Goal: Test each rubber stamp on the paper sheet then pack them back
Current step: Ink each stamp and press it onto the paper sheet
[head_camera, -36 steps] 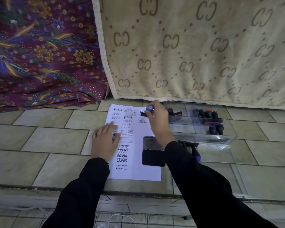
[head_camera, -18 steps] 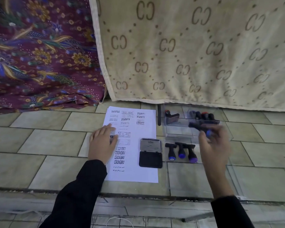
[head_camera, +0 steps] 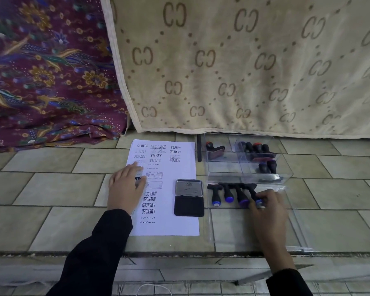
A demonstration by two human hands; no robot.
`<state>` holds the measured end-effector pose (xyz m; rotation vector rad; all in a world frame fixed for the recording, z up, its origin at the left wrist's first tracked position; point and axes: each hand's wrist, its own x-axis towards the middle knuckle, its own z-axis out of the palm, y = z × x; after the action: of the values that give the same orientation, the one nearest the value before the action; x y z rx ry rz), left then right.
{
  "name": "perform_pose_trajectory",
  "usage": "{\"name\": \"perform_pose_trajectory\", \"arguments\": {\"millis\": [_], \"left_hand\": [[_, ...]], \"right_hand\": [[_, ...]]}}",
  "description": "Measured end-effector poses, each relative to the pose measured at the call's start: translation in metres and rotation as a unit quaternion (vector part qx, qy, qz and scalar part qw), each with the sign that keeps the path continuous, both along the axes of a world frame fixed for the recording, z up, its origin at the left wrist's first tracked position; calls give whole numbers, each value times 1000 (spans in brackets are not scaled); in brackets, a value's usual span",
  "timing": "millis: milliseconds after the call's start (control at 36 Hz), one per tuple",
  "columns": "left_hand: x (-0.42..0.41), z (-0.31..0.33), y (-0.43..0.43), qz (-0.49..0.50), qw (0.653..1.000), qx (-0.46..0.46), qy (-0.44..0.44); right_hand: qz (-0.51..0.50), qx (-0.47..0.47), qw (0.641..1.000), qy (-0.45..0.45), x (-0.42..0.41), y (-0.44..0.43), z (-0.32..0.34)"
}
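A white paper sheet (head_camera: 175,221) covered in stamp prints lies on the tiled ledge. My left hand (head_camera: 125,186) rests flat on its left edge, fingers spread. An open black ink pad (head_camera: 188,197) sits right of the sheet. Three black stamps with blue knobs (head_camera: 228,193) lie side by side on the clear box lid (head_camera: 286,236). My right hand (head_camera: 267,210) grips the knob of a fourth stamp (head_camera: 253,194) at the right end of that row. The clear box (head_camera: 226,169) behind holds several more stamps (head_camera: 257,149).
A beige patterned blanket (head_camera: 244,65) hangs at the back and a purple floral cloth (head_camera: 47,71) at the back left. A dark stick (head_camera: 199,148) lies between sheet and box. The ledge's front edge (head_camera: 179,254) drops off just below the sheet.
My right hand carried the blue-knobbed stamp from the top of the sheet across to the right, then down onto the lid beside the other three. The left hand stayed put.
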<state>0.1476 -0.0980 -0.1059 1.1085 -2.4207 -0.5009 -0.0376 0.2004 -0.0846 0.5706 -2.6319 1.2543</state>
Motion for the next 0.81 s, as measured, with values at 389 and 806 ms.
{"name": "perform_pose_trajectory", "arguments": {"millis": [389,806], "left_hand": [[0,1,-1,1,1000,-4,-1],[0,3,0,0,1000,-10,-7]], "right_hand": [[22,20,1000,8,-7,-4,17],[133,74,988,8,-86,-124,85]]}}
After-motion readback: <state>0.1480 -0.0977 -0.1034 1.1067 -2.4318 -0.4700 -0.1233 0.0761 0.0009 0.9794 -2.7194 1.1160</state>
